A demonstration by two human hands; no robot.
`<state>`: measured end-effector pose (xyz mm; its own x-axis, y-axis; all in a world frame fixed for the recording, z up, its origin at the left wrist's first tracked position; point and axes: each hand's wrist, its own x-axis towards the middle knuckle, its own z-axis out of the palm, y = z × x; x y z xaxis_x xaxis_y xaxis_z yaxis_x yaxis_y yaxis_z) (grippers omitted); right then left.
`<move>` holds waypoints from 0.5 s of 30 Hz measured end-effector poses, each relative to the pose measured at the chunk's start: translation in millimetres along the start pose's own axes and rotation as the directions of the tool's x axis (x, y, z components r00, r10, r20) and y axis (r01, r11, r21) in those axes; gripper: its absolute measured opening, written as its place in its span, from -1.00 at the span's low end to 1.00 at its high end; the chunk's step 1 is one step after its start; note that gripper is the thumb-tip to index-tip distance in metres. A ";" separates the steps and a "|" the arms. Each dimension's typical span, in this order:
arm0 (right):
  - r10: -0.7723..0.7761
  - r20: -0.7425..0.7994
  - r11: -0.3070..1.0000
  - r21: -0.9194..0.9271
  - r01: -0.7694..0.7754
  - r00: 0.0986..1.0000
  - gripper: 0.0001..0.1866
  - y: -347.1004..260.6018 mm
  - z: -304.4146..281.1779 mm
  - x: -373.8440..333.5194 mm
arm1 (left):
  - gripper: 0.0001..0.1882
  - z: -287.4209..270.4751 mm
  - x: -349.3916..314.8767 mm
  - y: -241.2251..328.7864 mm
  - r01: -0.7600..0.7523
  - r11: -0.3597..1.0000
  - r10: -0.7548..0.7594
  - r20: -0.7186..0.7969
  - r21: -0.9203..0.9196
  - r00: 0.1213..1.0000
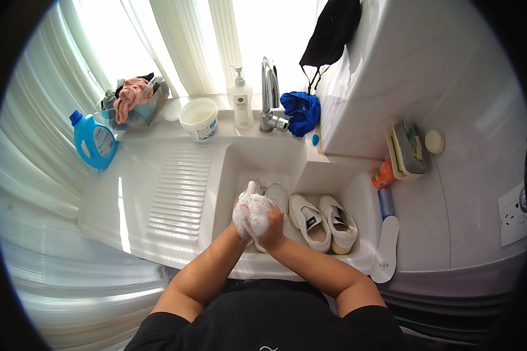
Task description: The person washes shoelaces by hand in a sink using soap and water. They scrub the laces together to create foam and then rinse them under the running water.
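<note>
Room lies above the washboard, but shoes crowd the sink.

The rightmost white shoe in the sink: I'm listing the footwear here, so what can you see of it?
The rightmost shoe is low and white, apparently fabric, with no laces visible. Its rounded toe points toward the top of the picture, its heel toward the lower edge. The opening faces up onto a shadowed inside; the sole looks yellowish at the heel. It sits in the sink, just right of a similar shoe. The foamy left hand and right hand are both off it.
</note>
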<state>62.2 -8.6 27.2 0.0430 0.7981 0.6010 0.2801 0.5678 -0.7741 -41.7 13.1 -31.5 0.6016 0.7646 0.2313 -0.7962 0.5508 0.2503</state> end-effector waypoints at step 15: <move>-0.220 -0.007 0.975 0.019 0.220 0.976 -0.89 -4.2 7.9 3.3 | -0.66 27.4 -4.7 3.3 -0.035 0.938 0.204 -0.467 0.345 0.861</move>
<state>53.6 -6.8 30.8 -0.0131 0.6524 0.7578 0.2641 0.7332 -0.6266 -45.4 2.2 -6.0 0.3259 0.9264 -0.1888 -0.7459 0.3746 0.5507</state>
